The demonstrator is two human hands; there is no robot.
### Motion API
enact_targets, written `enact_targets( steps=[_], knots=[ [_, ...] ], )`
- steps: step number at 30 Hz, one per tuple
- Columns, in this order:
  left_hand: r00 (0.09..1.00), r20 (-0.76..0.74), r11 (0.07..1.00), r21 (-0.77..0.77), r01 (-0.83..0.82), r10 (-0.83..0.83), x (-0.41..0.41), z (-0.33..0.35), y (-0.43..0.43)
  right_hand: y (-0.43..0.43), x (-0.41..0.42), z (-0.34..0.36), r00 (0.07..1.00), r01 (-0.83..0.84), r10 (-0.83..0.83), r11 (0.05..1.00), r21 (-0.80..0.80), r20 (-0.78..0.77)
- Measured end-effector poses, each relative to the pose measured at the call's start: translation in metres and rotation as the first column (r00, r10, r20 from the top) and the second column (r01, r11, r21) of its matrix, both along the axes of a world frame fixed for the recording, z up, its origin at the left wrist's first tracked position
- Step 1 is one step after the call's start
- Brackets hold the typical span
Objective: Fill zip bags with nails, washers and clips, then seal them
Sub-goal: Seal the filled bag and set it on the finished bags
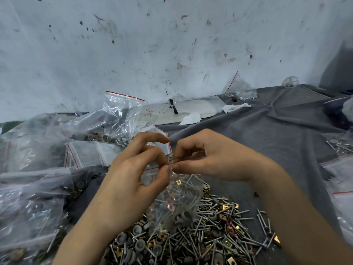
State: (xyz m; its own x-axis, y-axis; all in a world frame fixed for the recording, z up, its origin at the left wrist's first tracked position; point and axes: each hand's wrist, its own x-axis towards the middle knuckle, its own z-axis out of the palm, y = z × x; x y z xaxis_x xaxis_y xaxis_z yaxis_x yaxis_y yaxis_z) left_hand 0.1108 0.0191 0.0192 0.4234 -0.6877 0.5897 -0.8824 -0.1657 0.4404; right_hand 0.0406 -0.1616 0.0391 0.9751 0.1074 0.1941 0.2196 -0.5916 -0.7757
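Observation:
A small clear zip bag [177, 199] with a red-lined top hangs between both hands, holding nails, washers and gold clips. My left hand [133, 173] pinches the bag's top strip with thumb and forefinger. My right hand [206, 159] pinches the same strip right beside it, fingertips nearly touching the left ones. Below the bag lies a loose pile of nails, grey washers and gold clips [200, 238] on the grey cloth [277, 134].
Filled zip bags [32, 203] are heaped at the left, and empty ones [89, 153] lie behind my left hand. More bags [340, 180] sit at the right edge. A white board [181, 109] and a bag of small parts [238, 88] rest against the marked wall.

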Motion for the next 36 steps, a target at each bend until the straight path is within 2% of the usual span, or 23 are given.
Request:
enact_targets(
  steps=[4, 7, 11, 26, 31, 36],
  knots=[
    [1.0, -0.007, 1.0, 0.022, 0.015, -0.015, -0.001, 0.0, -0.001, -0.002, -0.001, 0.0, 1.0, -0.029, 0.029, 1.0, -0.011, 0.013],
    [0.999, -0.03, 0.998, 0.05, 0.046, -0.044, -0.001, 0.002, 0.0, 0.001, 0.001, -0.002, 0.999, -0.043, 0.042, 0.997, 0.058, 0.018],
    [0.998, -0.014, 0.997, 0.023, 0.067, -0.067, -0.002, 0.005, 0.001, -0.004, -0.003, 0.002, 0.997, -0.066, 0.068, 0.996, 0.059, -0.037],
    [1.0, -0.01, 1.0, 0.011, 0.026, -0.026, -0.004, 0.005, 0.002, -0.005, 0.002, -0.006, 0.994, -0.099, 0.106, 0.984, 0.149, -0.04],
    [0.999, -0.034, 0.999, -0.008, 0.036, -0.036, -0.005, 0.006, 0.002, -0.013, 0.002, -0.007, 0.996, -0.081, 0.087, 0.978, 0.194, -0.024],
    [0.994, -0.089, 0.998, -0.008, 0.062, -0.062, -0.007, 0.006, 0.001, -0.013, 0.0, -0.004, 0.993, -0.108, 0.113, 0.979, 0.176, -0.021]
  ],
)
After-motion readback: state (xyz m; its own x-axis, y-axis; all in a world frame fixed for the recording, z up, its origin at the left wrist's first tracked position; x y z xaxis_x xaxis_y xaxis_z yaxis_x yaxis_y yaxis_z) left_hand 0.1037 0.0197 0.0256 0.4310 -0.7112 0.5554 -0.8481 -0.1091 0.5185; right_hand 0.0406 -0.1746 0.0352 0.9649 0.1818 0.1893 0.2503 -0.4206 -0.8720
